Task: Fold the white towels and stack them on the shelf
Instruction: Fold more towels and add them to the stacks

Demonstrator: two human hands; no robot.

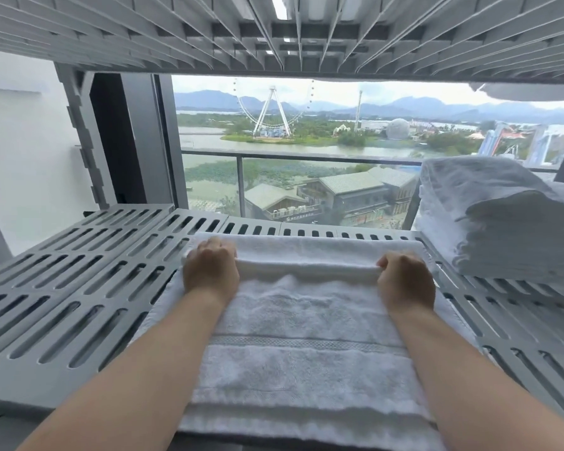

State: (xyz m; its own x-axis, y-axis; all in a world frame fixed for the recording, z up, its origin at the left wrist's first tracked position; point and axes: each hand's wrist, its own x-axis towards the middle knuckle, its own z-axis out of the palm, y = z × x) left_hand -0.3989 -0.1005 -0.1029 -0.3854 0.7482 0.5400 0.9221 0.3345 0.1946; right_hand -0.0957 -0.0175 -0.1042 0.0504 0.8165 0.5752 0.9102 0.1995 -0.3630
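Observation:
A white towel (306,346) lies spread on the grey slotted shelf (79,288), reaching from the shelf's front edge towards the back. A raised fold runs across the towel between my hands. My left hand (210,270) is closed on the fold's left end. At the right end of the same fold, my right hand (406,281) pinches the cloth. On the right side of the shelf stands a stack of folded white towels (498,222), apart from both hands.
Another slotted shelf (274,34) hangs close overhead, with a bit of white cloth (528,91) under its right end. A shelf post (82,141) rises at the back left. Behind the shelf is a window with a balcony railing (306,156).

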